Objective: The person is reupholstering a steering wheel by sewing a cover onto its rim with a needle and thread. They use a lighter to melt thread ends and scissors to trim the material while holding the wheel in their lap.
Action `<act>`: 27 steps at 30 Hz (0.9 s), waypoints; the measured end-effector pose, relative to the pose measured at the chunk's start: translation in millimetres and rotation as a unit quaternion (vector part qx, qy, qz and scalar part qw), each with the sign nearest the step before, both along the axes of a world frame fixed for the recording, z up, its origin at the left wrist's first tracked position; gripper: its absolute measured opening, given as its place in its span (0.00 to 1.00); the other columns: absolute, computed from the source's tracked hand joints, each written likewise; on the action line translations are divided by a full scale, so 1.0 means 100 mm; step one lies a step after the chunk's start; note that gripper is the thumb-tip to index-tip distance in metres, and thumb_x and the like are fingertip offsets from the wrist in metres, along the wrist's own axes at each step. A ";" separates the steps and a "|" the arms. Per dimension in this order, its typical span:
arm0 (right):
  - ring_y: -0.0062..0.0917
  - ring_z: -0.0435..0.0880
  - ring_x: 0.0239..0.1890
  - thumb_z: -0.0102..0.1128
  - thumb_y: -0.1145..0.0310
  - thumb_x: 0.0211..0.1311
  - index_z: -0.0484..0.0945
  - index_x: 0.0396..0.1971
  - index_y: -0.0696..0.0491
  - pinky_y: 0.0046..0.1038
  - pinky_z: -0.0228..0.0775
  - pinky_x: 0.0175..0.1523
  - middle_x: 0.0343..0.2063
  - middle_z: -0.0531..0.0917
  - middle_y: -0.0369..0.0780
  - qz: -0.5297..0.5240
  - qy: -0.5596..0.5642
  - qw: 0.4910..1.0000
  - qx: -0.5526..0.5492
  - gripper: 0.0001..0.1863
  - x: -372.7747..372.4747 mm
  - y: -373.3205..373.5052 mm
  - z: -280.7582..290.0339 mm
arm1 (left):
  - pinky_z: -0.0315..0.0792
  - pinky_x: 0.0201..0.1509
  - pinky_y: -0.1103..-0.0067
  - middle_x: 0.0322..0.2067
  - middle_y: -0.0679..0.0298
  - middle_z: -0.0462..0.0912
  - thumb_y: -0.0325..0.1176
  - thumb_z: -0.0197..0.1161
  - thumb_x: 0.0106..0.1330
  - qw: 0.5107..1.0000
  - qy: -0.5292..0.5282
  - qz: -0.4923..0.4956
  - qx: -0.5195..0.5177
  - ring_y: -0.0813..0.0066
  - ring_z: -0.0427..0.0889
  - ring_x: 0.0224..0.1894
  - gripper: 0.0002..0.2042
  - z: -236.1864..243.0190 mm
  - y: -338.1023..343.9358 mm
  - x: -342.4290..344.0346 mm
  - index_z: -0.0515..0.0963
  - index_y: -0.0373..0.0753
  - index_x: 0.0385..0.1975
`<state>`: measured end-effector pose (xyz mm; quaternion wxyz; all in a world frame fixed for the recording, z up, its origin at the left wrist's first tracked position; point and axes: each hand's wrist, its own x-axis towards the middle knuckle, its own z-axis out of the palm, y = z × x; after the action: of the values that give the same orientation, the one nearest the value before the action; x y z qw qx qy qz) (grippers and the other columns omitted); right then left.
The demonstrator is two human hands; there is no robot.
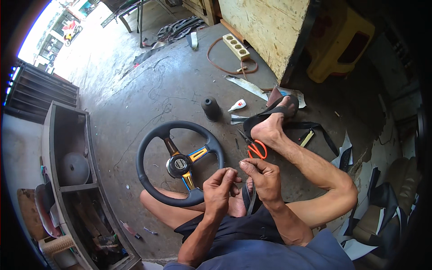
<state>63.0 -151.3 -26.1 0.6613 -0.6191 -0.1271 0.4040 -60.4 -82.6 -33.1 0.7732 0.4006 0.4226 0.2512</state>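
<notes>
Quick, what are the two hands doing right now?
Left hand: fingers pinched shut in a fine grip; what it holds is too small to tell.
Right hand: fingers pinched shut, grip on something thin, too small to tell.

Grey concrete floor (135, 94), wooden shelf unit (67, 180) left, daylight from open doorway (58, 40).

On the concrete floor, a black cone-shaped rubber boot (211, 108) stands past the wheel, with a small white glue bottle (237, 105) just to its right. Farther off, a cream power strip (236, 47) lies within its looped orange cord. Orange-handled scissors (257, 149) rest near the sandalled foot. A yellow plastic stool (341, 42) sits far right; a grey shelf unit (74, 180) stands at left.
</notes>
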 end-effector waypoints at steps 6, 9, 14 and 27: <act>0.16 0.84 0.33 0.67 0.69 0.66 0.86 0.39 0.61 0.19 0.76 0.38 0.30 0.87 0.38 0.014 -0.092 0.995 -0.034 0.10 -0.02 0.02 0.00 | 0.73 0.27 0.85 0.30 0.63 0.86 0.33 0.62 0.73 0.997 0.052 -0.031 0.046 0.84 0.79 0.23 0.11 -0.01 -0.09 0.10 0.83 0.30 0.41; 0.17 0.85 0.32 0.66 0.70 0.65 0.86 0.37 0.61 0.21 0.77 0.38 0.28 0.87 0.39 0.016 -0.134 0.990 -0.043 0.09 -0.03 0.02 -0.01 | 0.73 0.29 0.86 0.29 0.64 0.86 0.33 0.62 0.73 0.996 0.066 -0.037 0.048 0.84 0.80 0.25 0.11 0.01 -0.08 0.12 0.83 0.29 0.42; 0.19 0.86 0.31 0.66 0.71 0.64 0.85 0.36 0.61 0.23 0.77 0.37 0.28 0.87 0.40 0.012 -0.132 0.989 -0.064 0.08 -0.04 0.02 0.02 | 0.78 0.30 0.85 0.29 0.62 0.87 0.32 0.62 0.73 0.995 0.073 -0.035 0.065 0.80 0.85 0.28 0.12 -0.08 -0.07 0.11 0.83 0.27 0.44; 0.24 0.87 0.32 0.67 0.72 0.61 0.85 0.36 0.61 0.25 0.78 0.39 0.29 0.86 0.43 0.025 -0.231 0.971 -0.059 0.07 -0.04 0.05 0.04 | 0.76 0.38 0.84 0.32 0.66 0.86 0.31 0.60 0.74 0.987 0.101 -0.062 0.104 0.84 0.81 0.33 0.12 -0.19 -0.02 0.07 0.83 0.27 0.46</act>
<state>59.0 -145.9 -21.8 0.5659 -0.7301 -0.2681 0.2735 -53.0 -84.7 -52.3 0.6946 0.5277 0.4445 0.2035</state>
